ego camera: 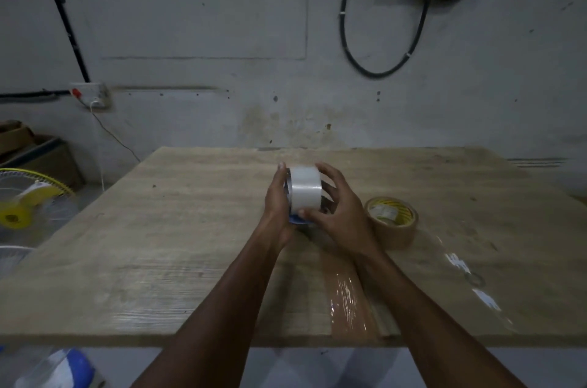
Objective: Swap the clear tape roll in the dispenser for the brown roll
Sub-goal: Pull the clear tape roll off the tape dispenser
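Two hands [314,203] around milky clear roll [305,189]

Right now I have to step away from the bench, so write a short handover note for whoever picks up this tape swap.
Left hand: gripping the blue plastic tape dispenser from its left side, above the table.
Right hand: fingers wrapped around the wide clear tape roll, which still sits in the dispenser.
Brown tape roll with a yellow-striped core label: lying flat on the pale wooden table, just right of the right hand, untouched.
Done: dispenser picked up.
Left: pull the clear roll out, set it down, fit the brown roll.
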Action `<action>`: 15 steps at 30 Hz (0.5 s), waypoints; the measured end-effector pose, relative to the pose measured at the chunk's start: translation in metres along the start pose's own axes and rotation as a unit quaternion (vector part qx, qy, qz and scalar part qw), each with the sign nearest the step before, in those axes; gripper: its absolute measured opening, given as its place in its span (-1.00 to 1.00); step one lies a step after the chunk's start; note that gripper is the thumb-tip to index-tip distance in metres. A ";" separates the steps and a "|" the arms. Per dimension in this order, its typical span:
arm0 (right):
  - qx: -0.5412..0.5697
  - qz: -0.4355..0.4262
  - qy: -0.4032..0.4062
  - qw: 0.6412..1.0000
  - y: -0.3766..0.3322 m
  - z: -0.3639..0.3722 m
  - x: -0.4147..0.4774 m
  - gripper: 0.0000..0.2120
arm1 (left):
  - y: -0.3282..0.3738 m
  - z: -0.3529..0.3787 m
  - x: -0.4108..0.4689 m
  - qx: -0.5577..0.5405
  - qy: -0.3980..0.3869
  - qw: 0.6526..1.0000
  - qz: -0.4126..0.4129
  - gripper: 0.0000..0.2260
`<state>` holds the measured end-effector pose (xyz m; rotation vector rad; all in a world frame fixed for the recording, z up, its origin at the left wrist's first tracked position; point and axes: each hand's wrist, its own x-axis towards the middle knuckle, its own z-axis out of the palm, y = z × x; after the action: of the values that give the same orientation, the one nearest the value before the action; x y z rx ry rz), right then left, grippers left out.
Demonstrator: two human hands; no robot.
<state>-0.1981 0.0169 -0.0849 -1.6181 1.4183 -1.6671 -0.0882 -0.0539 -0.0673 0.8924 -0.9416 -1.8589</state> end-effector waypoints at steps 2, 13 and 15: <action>0.018 0.003 0.018 1.000 0.009 0.004 0.001 -0.22 | -0.007 0.001 0.010 0.010 0.013 1.000 0.009 -0.36; 0.051 0.052 0.043 0.996 0.024 0.003 0.012 -0.70 | -0.022 -0.005 0.045 0.003 -0.025 0.999 0.024 -0.39; 0.051 0.065 0.027 0.996 0.024 0.005 0.012 -0.82 | -0.022 -0.007 0.046 0.000 -0.026 0.999 0.026 -0.41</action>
<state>-0.2043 -0.0048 -0.1001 -1.4040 1.4095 -1.6906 -0.1077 -0.0891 -0.0991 0.8157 -0.9882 -1.8454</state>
